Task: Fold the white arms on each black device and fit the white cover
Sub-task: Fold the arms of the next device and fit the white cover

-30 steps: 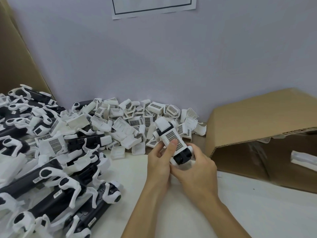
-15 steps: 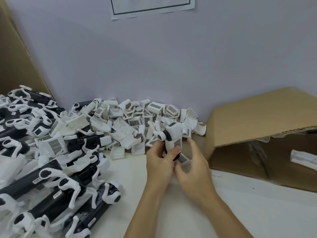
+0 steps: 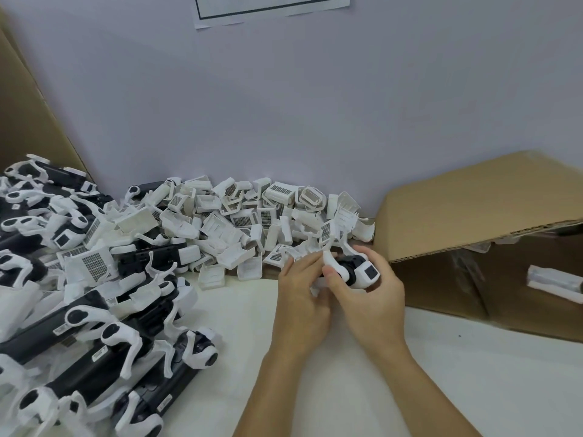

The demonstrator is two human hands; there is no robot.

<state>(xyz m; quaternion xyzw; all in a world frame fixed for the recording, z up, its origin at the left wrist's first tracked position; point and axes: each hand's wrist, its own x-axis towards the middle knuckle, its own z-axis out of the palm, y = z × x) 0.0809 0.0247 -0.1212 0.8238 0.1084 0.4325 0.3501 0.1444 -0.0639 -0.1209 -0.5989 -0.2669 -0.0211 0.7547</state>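
Held between both hands above the white table (image 3: 473, 389): one black device (image 3: 358, 270), lying roughly level, its white-capped end pointing right. Right hand (image 3: 369, 302) curled around the device from below and behind, thumb pressed near a white arm (image 3: 331, 261) that stuck up and left from the body. Left hand (image 3: 301, 305) just beside the right, fingers bent onto the device's left end; exactly what those fingertips gripped could not be told. Whether a cover was seated on the device could not be told either.

Near left, on the table: a stack of black devices (image 3: 94, 357) with white arms spread open, lying side by side and overlapping.

Further back, against the wall: a heap of loose white covers (image 3: 239, 222), many showing gridded faces, jumbled at all angles, reaching from the stack to just beside the held device.

Right of the hands: an open cardboard box (image 3: 473, 216) on its side, flap raised, with one white-wrapped item (image 3: 555, 283) inside.

Far: a pale wall (image 3: 284, 105) bearing a sheet of paper (image 3: 271, 7) with a black border, cut off by the top edge; a brown cardboard panel (image 3: 28, 115) leaning at far left.
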